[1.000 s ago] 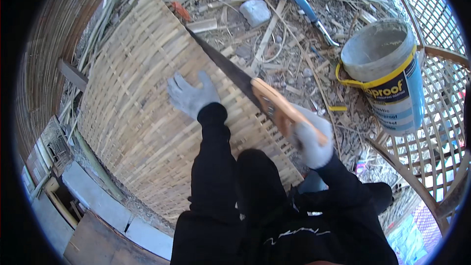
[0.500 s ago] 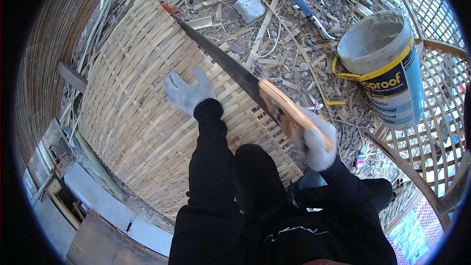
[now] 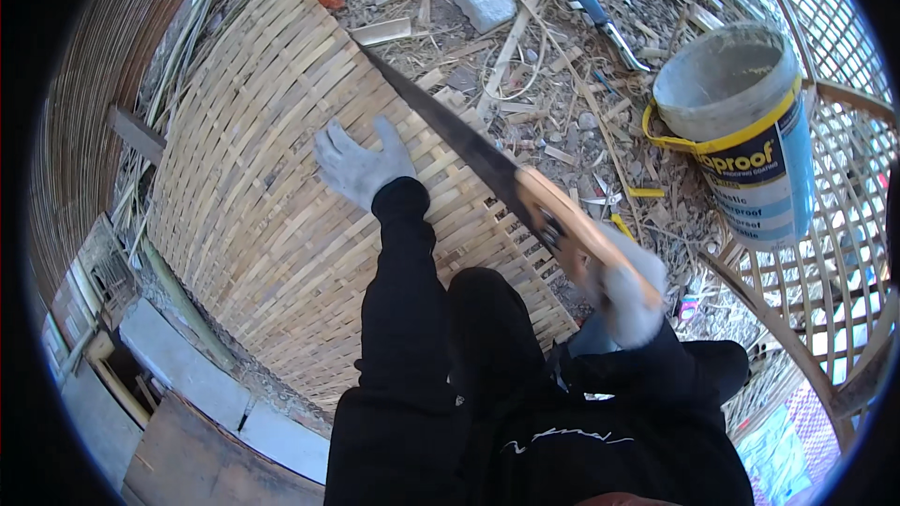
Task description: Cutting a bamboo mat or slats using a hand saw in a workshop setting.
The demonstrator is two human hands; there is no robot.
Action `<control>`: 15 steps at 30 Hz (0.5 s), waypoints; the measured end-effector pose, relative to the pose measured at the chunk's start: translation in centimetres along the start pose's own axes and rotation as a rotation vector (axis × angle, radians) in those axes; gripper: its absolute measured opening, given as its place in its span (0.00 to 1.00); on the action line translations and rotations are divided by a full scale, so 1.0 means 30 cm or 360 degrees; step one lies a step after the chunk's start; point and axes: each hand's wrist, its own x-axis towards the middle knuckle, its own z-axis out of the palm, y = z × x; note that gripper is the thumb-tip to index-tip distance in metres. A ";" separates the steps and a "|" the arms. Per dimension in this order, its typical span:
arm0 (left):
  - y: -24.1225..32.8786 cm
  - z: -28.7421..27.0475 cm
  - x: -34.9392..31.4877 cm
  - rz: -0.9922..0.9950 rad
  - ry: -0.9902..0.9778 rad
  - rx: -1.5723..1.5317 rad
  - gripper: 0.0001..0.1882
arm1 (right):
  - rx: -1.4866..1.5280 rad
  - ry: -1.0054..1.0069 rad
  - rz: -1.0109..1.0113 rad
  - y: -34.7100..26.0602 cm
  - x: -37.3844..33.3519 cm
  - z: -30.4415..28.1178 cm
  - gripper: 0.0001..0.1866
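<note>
A large woven bamboo mat (image 3: 253, 178) lies before me, its right edge running diagonally toward my knee. My left hand (image 3: 364, 164), in a pale grey work glove, is pressed flat on the mat with its fingers spread. In my gloved right hand (image 3: 628, 295) is the wooden handle of a handsaw (image 3: 459, 141), gripped with the fingers wrapped round it. The dark blade lies along the mat's right edge, its tip pointing up and left. Motion blurs the right glove a little.
Right of the mat stands a white and blue bucket (image 3: 731, 94) with a yellow rim. A blue-handled tool (image 3: 586, 0), a pale stone (image 3: 486, 6) and bamboo scraps litter the ground. A lattice panel (image 3: 834, 244) rises at right; grey slabs (image 3: 187, 356) lie lower left.
My right hand has drawn the handsaw back, down and to the right along the mat's edge. My left hand stays spread on the mat. The view has shifted slightly.
</note>
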 end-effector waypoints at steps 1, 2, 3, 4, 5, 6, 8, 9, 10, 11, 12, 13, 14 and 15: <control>0.000 -0.007 0.029 -0.0016 -0.0003 -0.0026 0.36 | 0.0074 -0.0046 -0.0077 0.025 0.072 0.042 0.33; 0.013 0.018 0.039 -0.0013 0.0021 -0.0039 0.36 | 0.0086 -0.0057 -0.0189 0.060 0.154 0.079 0.29; 0.003 0.030 0.034 -0.0010 0.0058 -0.0040 0.36 | 0.0112 -0.0072 -0.0282 0.084 0.220 0.129 0.26; 0.008 0.032 0.020 -0.0007 0.0077 -0.0052 0.36 | 0.0169 -0.0004 -0.0268 0.096 0.281 0.165 0.24; 0.026 0.030 0.020 -0.0004 0.0083 -0.0054 0.36 | 0.0228 0.0055 -0.0263 0.102 0.345 0.189 0.23; 0.047 0.029 0.016 -0.0001 0.0097 -0.0040 0.36 | 0.0226 0.0064 -0.0260 0.098 0.393 0.211 0.23; 0.053 0.021 0.015 0.0009 0.0109 -0.0022 0.35 | 0.0366 0.0062 -0.0229 0.093 0.448 0.246 0.22; 0.049 0.015 0.018 -0.0004 0.0081 -0.0051 0.35 | 0.0364 0.0073 -0.0227 0.106 0.444 0.245 0.22; 0.053 0.010 0.016 -0.0016 0.0052 -0.0083 0.35 | 0.0303 0.0101 -0.0271 0.126 0.435 0.242 0.21; 0.034 0.011 0.018 -0.0008 0.0064 -0.0081 0.35 | 0.0259 0.0117 -0.0324 0.133 0.430 0.262 0.21; 0.010 0.019 0.015 -0.0027 0.0062 -0.0079 0.36 | 0.0329 0.0053 -0.0249 0.099 0.391 0.250 0.21; -0.013 0.030 0.019 -0.0048 0.0061 -0.0079 0.37 | 0.0306 0.0013 -0.0314 0.099 0.352 0.231 0.23; -0.001 0.031 0.023 -0.0056 0.0062 -0.0079 0.37 | 0.0280 -0.0020 -0.0256 0.088 0.309 0.183 0.25; 0.009 0.021 0.019 -0.0048 0.0022 -0.0061 0.37 | 0.0256 -0.0059 -0.0184 0.078 0.258 0.136 0.28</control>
